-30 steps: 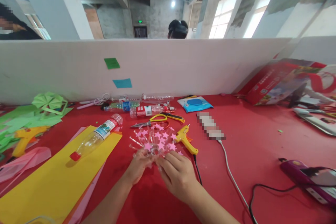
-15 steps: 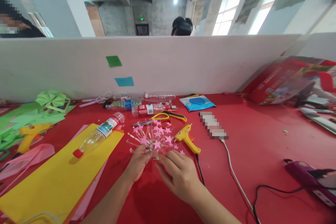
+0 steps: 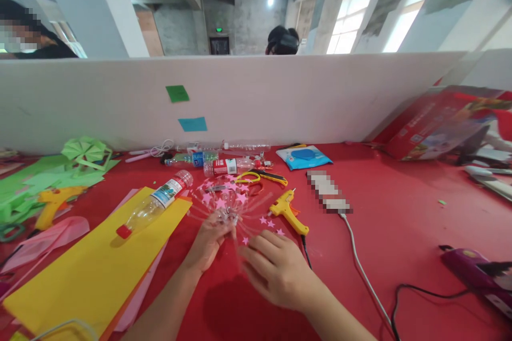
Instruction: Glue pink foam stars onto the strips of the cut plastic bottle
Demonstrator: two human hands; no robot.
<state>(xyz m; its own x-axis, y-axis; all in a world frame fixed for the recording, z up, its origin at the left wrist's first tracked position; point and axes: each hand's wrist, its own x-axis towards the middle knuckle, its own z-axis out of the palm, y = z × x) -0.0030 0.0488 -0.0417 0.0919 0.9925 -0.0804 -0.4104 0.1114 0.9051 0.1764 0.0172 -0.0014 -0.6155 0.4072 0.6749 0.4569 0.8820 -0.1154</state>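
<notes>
In the head view my left hand [image 3: 210,240] is closed around the neck of a clear plastic bottle top [image 3: 228,216], whose body is cut into thin strips that fan outward. Pink paper stars [image 3: 221,203] sit among the strips, some of them at the tips; the strips are smeared by motion. My right hand [image 3: 276,269] hovers just to the right, apart from the bottle top, its fingers loosely bent with nothing visible in them and the fingertips slightly blurred. Just beyond that hand lies a yellow glue gun [image 3: 286,210].
Behind the strips are yellow-handled scissors [image 3: 248,177], a utility knife [image 3: 272,177] and several plastic bottles [image 3: 226,167]. To the left, a bottle [image 3: 154,202] lies on yellow paper [image 3: 80,272]. A wipes pack [image 3: 304,157], white cable [image 3: 362,264] and purple power strip [image 3: 476,279] are rightward.
My right hand has come away from the bottle top, moving slightly right and down. The bottle top, still in my left hand, has tipped away and its strips now blur.
</notes>
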